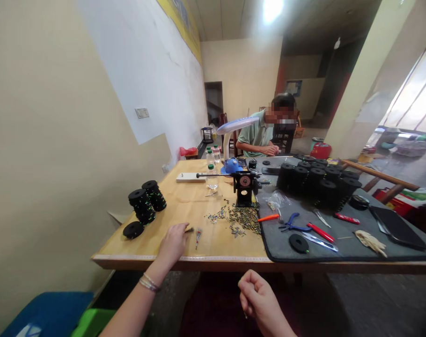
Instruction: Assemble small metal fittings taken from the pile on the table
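Observation:
My left hand (pixel 172 244) rests on the wooden table (pixel 185 201) near its front edge, fingers curled down over a small dark piece (pixel 189 230) at the fingertips. Just right of it lies a small red-tipped part (pixel 198 235). My right hand (pixel 257 296) hangs below the table edge in a loose fist, thumb and finger pinching something tiny that I cannot make out. A scatter of small metal pieces (pixel 239 219) lies beyond my hands, in front of a black winding device (pixel 244 187).
Black spools (pixel 147 200) stand at the table's left, several more (pixel 318 180) at the back right on a dark mat (pixel 342 234) with blue pliers (pixel 292 224), red-handled tools and tweezers. A desk lamp (pixel 234 135) and bottles stand behind. Another person (pixel 265 133) sits working at the far end.

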{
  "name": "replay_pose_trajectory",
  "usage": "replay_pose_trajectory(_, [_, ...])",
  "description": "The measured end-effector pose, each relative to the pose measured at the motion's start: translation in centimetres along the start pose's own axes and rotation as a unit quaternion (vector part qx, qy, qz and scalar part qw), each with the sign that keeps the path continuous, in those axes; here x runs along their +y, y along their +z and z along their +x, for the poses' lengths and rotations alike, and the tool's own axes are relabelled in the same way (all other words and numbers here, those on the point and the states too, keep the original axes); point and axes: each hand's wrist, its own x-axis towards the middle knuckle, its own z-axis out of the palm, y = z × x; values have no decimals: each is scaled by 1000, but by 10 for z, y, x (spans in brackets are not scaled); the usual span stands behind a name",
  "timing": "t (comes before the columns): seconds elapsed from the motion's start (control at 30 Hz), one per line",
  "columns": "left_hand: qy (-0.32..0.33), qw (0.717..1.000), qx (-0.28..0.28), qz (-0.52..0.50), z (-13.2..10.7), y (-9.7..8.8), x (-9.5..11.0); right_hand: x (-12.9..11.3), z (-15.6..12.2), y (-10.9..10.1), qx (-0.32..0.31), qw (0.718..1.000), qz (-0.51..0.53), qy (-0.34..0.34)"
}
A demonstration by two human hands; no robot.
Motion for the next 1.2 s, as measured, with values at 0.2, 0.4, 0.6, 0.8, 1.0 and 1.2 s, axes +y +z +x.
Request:
replay_pose_trajectory(0.2, [-27,1000,-12,-9,5,-1,-14,-3,-3,1,15,1000,23,13])
replay_pose_trajectory(0.4, [-96,976,-40,-189,-58,-12,18,-5,-10,4,15,999,19,21])
replay_pose_trajectory(0.6, [-256,823,-210,-461,-128,30,75,-8,-12,13,-13,999,-2,44])
replay_pose_trajectory(0.8, [-272,807,-212,-480,-133,56,86,-6,-10,11,-2,997,-37,69])
replay_pose_trajectory(1.0, [-234,856,-197,-418,-136,62,83,-7,-9,11,2,997,-40,63])
replay_pose_trajectory(1.2, [-187,896,-182,-359,-141,67,81,-4,-8,14,-6,997,-60,41])
